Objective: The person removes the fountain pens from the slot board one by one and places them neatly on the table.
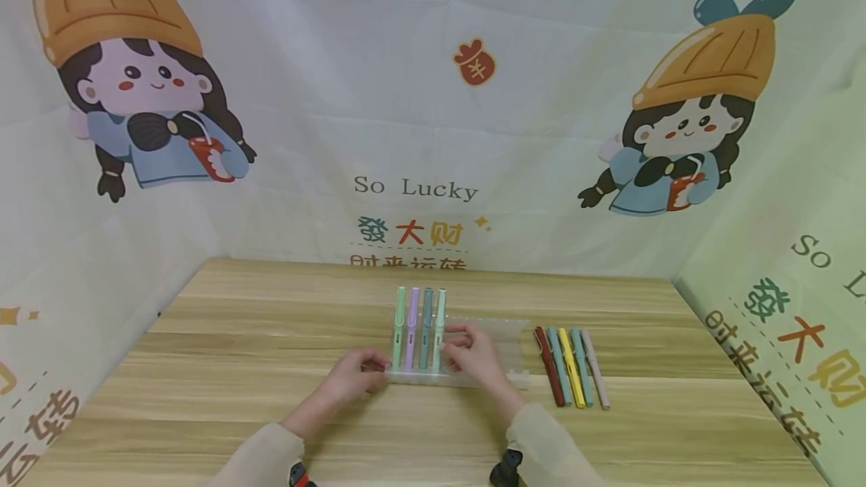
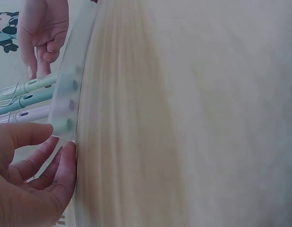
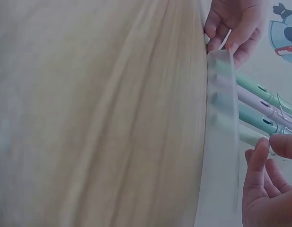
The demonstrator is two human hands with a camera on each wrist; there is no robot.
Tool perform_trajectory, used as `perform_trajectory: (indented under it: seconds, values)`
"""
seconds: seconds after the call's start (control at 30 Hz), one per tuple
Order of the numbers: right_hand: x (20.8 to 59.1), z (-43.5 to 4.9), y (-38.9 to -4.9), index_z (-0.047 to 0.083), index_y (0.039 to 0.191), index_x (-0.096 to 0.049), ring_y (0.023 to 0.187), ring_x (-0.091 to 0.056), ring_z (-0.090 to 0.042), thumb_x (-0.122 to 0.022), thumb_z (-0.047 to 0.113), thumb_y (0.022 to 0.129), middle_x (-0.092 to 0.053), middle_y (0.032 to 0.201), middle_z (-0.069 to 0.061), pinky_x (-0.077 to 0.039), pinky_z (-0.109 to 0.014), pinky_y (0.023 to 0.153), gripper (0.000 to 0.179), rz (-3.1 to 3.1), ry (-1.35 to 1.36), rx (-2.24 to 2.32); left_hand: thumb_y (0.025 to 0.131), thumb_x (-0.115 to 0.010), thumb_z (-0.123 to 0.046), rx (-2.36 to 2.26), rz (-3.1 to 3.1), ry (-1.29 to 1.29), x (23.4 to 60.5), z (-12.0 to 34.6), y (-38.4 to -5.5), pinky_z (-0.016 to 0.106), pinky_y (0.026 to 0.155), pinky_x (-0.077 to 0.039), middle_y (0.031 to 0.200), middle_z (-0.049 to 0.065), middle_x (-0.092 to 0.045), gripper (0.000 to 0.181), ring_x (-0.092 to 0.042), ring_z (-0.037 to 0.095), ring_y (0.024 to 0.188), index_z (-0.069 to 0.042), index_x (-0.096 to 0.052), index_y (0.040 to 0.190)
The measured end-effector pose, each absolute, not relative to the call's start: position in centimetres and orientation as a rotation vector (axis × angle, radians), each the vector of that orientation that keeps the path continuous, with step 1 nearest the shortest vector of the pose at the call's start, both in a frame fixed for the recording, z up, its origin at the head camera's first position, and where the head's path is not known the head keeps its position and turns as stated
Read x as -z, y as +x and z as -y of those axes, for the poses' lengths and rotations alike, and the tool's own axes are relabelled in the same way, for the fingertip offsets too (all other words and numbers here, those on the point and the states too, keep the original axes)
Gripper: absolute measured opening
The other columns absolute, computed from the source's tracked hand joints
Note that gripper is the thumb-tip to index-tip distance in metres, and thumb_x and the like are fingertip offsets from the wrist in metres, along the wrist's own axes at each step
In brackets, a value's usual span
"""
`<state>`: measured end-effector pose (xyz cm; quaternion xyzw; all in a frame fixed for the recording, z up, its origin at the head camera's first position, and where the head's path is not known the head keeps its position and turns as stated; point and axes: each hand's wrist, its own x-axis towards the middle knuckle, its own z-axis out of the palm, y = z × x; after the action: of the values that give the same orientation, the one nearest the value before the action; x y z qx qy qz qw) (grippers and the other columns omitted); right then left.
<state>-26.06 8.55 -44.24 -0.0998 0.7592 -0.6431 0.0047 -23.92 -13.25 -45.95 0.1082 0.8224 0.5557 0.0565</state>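
Pale mint colours the slim pen (image 1: pixel 440 322) nearest the right hand (image 1: pixel 479 355); its capped, clipped end points away from the person, and a small slot shows in its barrel. It sits rightmost of four in a clear plastic holder (image 1: pixel 504 344), beside a teal pen (image 1: pixel 425 329), a lilac pen (image 1: pixel 411 329) and a light green pen (image 1: pixel 399 322), evenly spaced in the left half. Their lower ends show blurred through the holder's frosted front edge. The right thumb and fingers are bent close by the mint pen; whether they pinch it, I cannot tell. The left hand (image 1: pixel 350 376) grips the holder's left end between thumb and fingers. Just right of the holder, a dark red pen (image 1: pixel 549 367), two blue pens (image 1: pixel 561 368), a yellow pen (image 1: pixel 571 368) and a pale pink pen (image 1: pixel 596 370) lie side by side on the wooden table (image 1: pixel 203 337). Behind hangs a printed backdrop (image 1: pixel 304 194).
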Motion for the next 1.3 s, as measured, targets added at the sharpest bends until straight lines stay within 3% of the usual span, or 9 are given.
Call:
perform_trajectory:
  seconds: [0.23, 0.53, 1.3]
  values:
    - [43.3, -8.0, -25.4, -0.013, 0.105, -0.048, 0.053, -0.055, -0.018, -0.055, -0.011, 0.078, -0.059, 0.080, -0.026, -0.049, -0.032, 0.050, 0.029, -2.363, -0.344, 2.020, 0.077, -0.060, 0.002, -1.678, -2.503, 0.330, 45.9, 13.2, -23.9, 0.031, 0.060, -0.048, 0.081, 0.007, -0.057, 0.017, -0.053, 0.017, 0.071, 0.008, -0.056, 0.093]
    - [44.6, -7.6, -26.0, -0.011, 0.107, -0.048, 0.053, -0.055, -0.018, -0.056, -0.010, 0.077, -0.060, 0.077, -0.018, -0.048, -0.027, 0.048, 0.031, -2.377, -0.361, 2.026, 0.077, -0.060, 0.003, -1.670, -2.506, 0.324, 45.7, 13.2, -23.8, 0.031, 0.060, -0.048, 0.081, 0.008, -0.057, 0.018, -0.053, 0.017, 0.070, 0.009, -0.056, 0.093]
    - [44.2, -7.4, -26.1, -0.006, 0.112, -0.046, 0.055, -0.054, -0.015, -0.057, -0.007, 0.078, -0.059, 0.078, -0.014, -0.046, -0.025, 0.048, 0.036, -2.455, -0.307, 2.065, 0.077, -0.061, 0.002, -1.666, -2.513, 0.282, 45.8, 13.1, -23.8, 0.031, 0.060, -0.048, 0.082, 0.007, -0.057, 0.019, -0.053, 0.016, 0.072, 0.009, -0.056, 0.094]
